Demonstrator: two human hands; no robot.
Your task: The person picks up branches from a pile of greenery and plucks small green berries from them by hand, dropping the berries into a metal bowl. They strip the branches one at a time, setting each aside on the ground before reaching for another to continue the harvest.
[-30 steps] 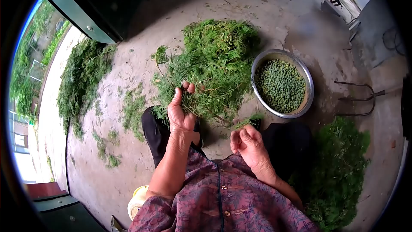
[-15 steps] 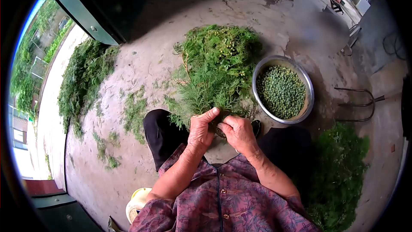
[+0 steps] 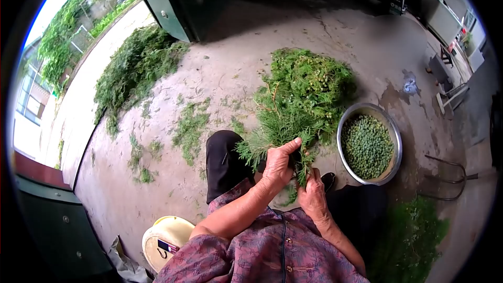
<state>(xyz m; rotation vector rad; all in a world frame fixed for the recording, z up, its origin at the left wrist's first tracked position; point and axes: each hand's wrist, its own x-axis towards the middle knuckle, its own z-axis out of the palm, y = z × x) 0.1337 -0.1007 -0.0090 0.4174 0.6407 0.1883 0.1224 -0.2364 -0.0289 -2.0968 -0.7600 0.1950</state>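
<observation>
My left hand is closed around leafy evergreen sprigs, its thumb pointing up and to the right. Just below and to the right, my right hand pinches the lower end of a green sprig that runs between the two hands. Beyond them lies a heap of cut evergreen branches with pale green, berry-like cones among the leaves. To the right of the heap, a metal basin holds many small round green cones.
More branches lie in a pile by the green door and in another at lower right. A metal fork-like tool rests beyond the basin. A pale yellow bucket stands at my left. Leaf scraps litter the concrete floor.
The view has turned left, so the heap and basin sit further right and lower. My right hand has moved down from beside my left thumb, and the sprig between the hands now shows.
</observation>
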